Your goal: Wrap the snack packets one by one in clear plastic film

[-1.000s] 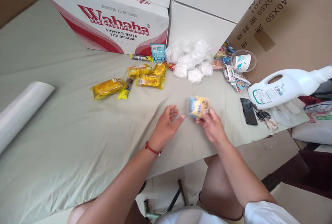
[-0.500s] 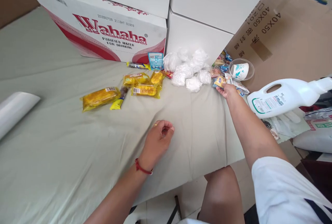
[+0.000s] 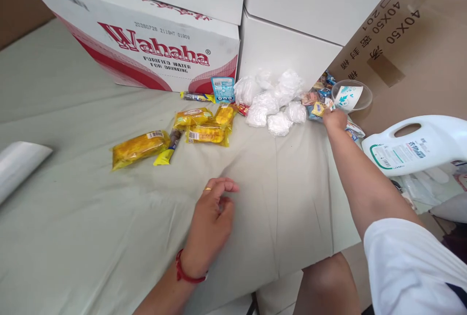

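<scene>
A small yellow snack packet (image 3: 318, 109) is gripped by the right hand (image 3: 334, 118) beside a paper cup (image 3: 347, 97). The left hand (image 3: 211, 220) is rested on the bench (image 3: 91, 218), fingers (image 3: 228, 186) loosely curled, nothing held.

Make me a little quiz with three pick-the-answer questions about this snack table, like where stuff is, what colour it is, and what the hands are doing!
1. Where does the right hand reach?
A. Into the mixed snack pile beside the paper cup
B. Onto the red-lettered box
C. Under the cloth

2. What colour is the band on the left wrist?
A. Blue
B. Red
C. Green

3. How is the left hand?
A. Gripping a bottle
B. Squeezing a white bag
C. Empty, fingers loosely curled, on the grey-green cloth

Answers:
1. A: its fingers are among the small packets next to the cup.
2. B: a red cord circles the wrist.
3. C: nothing is in it, and it lies on bare cloth, apart from the yellow packets.
</scene>
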Demonstrator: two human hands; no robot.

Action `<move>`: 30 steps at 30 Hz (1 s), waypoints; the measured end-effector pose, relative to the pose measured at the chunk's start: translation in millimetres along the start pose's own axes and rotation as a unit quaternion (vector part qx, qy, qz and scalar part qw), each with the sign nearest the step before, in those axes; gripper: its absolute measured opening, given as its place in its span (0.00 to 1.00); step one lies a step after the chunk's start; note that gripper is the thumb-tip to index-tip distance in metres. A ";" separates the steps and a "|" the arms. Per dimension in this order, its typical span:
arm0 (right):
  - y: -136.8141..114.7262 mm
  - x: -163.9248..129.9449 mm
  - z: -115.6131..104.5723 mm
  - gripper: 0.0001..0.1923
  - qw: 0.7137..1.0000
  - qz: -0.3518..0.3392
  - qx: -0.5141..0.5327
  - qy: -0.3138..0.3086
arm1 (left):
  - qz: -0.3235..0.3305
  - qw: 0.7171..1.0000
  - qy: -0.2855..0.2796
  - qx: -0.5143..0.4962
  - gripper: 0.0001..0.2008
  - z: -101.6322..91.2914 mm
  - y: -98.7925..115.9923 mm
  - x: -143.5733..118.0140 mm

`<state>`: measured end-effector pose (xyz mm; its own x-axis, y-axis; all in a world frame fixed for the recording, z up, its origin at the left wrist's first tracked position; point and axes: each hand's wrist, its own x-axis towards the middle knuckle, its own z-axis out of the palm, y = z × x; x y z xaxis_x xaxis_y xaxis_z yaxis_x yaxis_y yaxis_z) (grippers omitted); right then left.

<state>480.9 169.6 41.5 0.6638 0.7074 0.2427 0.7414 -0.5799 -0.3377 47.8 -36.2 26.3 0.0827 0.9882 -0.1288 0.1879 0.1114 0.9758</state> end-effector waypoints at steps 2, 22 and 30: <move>-2.0 -10.4 -10.3 0.17 0.998 0.002 0.008 0.061 | -0.011 0.997 0.027 -0.077 0.05 -10.4 7.1 -2.0; -122.2 -214.3 -0.1 0.13 0.904 -0.212 0.311 -0.203 | -0.211 0.919 -0.008 -0.333 0.06 -22.4 22.3 1.7; -85.3 -346.6 -46.1 0.17 0.679 0.030 0.607 -0.412 | -0.070 0.979 -0.007 -0.193 0.17 -6.4 22.0 -6.4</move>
<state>192.1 -44.8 28.1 0.0391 0.9732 -0.2266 -0.2433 -0.2106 -0.9468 45.2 -39.3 49.7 0.0968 0.9593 -0.2651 -0.1844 0.2790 0.9424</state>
